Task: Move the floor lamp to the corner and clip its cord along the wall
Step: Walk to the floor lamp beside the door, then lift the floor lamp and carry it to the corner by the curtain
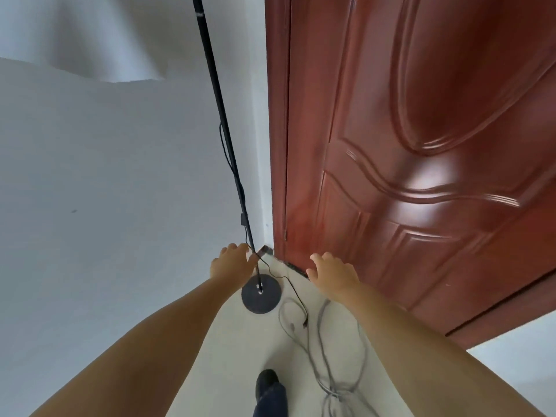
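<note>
Reaching down toward the floor, the left hand (pixel 233 263) has its fingers loosely spread and lies against the lower end of the floor lamp's pole (pixel 224 130); whether it actually grips the pole or only touches it cannot be told. The right hand (pixel 329 273) hangs apart from it, fingers splayed and holding nothing, close in front of the foot of the door (pixel 421 145).

Between the two hands and just below them sits the lamp's round black base (pixel 261 294) on the pale floor (pixel 240 356), near the corner where the white wall (pixel 105 176) beyond the left hand meets the reddish-brown panelled door. The thin black pole rises from the base past the left hand's fingers and out of the top of the view. A thin black cord (pixel 288 284) runs down alongside the pole, leaves it beside the left hand and trails over the floor under the right hand, ending in a small plug. A loose grey cable (pixel 331 371) lies coiled on the floor below the right forearm. A dark shoe (pixel 266 383) stands nearer the wearer, between the forearms.
</note>
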### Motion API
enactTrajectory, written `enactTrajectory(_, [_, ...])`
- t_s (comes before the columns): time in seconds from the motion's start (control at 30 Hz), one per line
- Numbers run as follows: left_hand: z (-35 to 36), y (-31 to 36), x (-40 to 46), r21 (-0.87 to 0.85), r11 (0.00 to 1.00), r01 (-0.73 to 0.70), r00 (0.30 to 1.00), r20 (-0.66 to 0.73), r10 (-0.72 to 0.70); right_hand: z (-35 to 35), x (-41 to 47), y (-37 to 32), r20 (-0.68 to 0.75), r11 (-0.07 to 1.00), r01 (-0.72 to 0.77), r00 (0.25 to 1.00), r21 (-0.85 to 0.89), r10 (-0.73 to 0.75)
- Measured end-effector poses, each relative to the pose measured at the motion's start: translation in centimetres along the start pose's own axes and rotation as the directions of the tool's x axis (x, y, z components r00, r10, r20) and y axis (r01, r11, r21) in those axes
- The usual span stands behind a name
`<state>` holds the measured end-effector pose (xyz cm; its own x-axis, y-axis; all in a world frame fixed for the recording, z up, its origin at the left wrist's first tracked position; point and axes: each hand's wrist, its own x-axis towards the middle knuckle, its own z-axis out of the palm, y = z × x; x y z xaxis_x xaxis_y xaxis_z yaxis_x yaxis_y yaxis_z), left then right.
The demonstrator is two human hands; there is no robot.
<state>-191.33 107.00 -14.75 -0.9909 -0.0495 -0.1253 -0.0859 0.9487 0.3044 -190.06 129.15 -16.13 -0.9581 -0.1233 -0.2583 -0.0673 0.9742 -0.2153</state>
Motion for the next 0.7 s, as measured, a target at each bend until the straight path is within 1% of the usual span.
enactTrajectory(0.07, [0.5, -0.9, 5.1, -0.001, 0.999, 0.037, 0.999, 0.035, -0.037, 0.2, 5.2, 0.1, 0.020, 0.999, -0.009, 1.000, 0.035, 0.008])
enactTrajectory(0.17, [1.7, -2.2, 12.0, -0.065, 0.989, 0.132, 0.988, 0.094, -0.125, 0.9, 12.2, 0.3, 0.040, 0.997, -0.013, 0.999, 0.070, 0.011])
enactTrajectory(0.23, [3.0, -2.7, 15.6, -0.118, 0.968, 0.223, 0.968, 0.149, -0.204, 2.0, 16.1, 0.6, 0.081, 0.996, -0.019, 0.997, 0.090, 0.012])
enactTrajectory(0.3, [4.6, -3.0, 18.7, -0.209, 0.922, 0.326, 0.937, 0.200, -0.286, 3.6, 19.5, 1.0, 0.146, 0.994, -0.044, 0.989, 0.099, 0.029])
enactTrajectory(0.37, [6.4, -3.1, 21.6, -0.363, 0.852, 0.376, 0.924, 0.212, -0.318, 5.5, 23.1, 1.5, 0.196, 0.994, -0.057, 0.980, 0.090, 0.039])
enactTrajectory(0.43, [8.3, -3.0, 24.7, -0.537, 0.773, 0.338, 0.940, 0.147, -0.309, 7.8, 26.8, 1.9, 0.223, 0.995, -0.057, 0.974, 0.087, 0.036])
enactTrajectory(0.5, [10.0, -3.2, 27.2, -0.696, 0.657, 0.291, 0.942, 0.086, -0.325, 10.7, 30.4, 2.0, 0.257, 0.993, -0.050, 0.966, 0.110, 0.020])
enactTrajectory(0.53, [10.8, -3.3, 28.5, -0.756, 0.578, 0.306, 0.924, 0.090, -0.371, 12.2, 32.3, 2.0, 0.271, 0.990, -0.050, 0.963, 0.130, 0.013])
enactTrajectory(0.57, [11.8, -3.6, 29.6, -0.812, 0.481, 0.330, 0.895, 0.107, -0.433, 13.9, 34.0, 1.9, 0.289, 0.986, -0.055, 0.957, 0.156, 0.008])
enactTrajectory(0.6, [12.7, -3.9, 30.5, -0.846, 0.413, 0.337, 0.871, 0.114, -0.478, 15.7, 35.5, 1.7, 0.310, 0.981, -0.063, 0.951, 0.183, 0.003])
enactTrajectory(0.63, [13.5, -4.1, 31.1, -0.873, 0.364, 0.325, 0.857, 0.109, -0.505, 17.4, 37.0, 1.6, 0.331, 0.976, -0.071, 0.944, 0.206, -0.001])
enactTrajectory(0.7, [15.1, -4.4, 31.8, -0.910, 0.329, 0.254, 0.857, 0.054, -0.513, 21.0, 39.6, 1.3, 0.365, 0.969, -0.078, 0.931, 0.234, -0.013])
